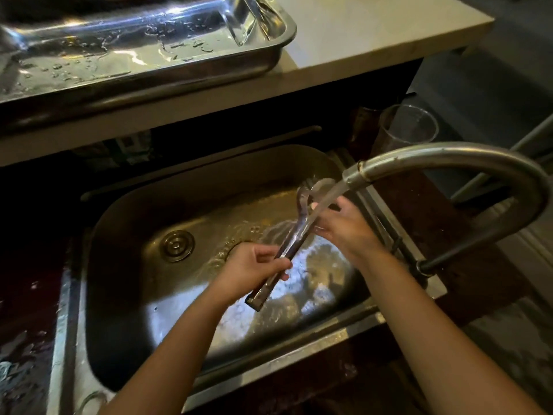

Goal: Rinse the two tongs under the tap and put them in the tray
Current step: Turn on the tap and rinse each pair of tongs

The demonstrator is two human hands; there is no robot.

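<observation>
Slim steel tongs point(291, 250) slant over steel sink point(119, 223), right side, head under curved tap point(449, 154) stream for runoff | left hand point(254, 265) clamps their near end | right hand point(341, 226) cups wet arms, grip unclear | steel tray point(278, 55) sits far-left

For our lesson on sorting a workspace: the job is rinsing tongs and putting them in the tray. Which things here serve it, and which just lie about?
Job: long steel tongs, held by the left hand; curved steel tap, running; steel sink basin; shallow steel tray.
Lying about: clear plastic cup beside the sink; round metal drain cover.
</observation>
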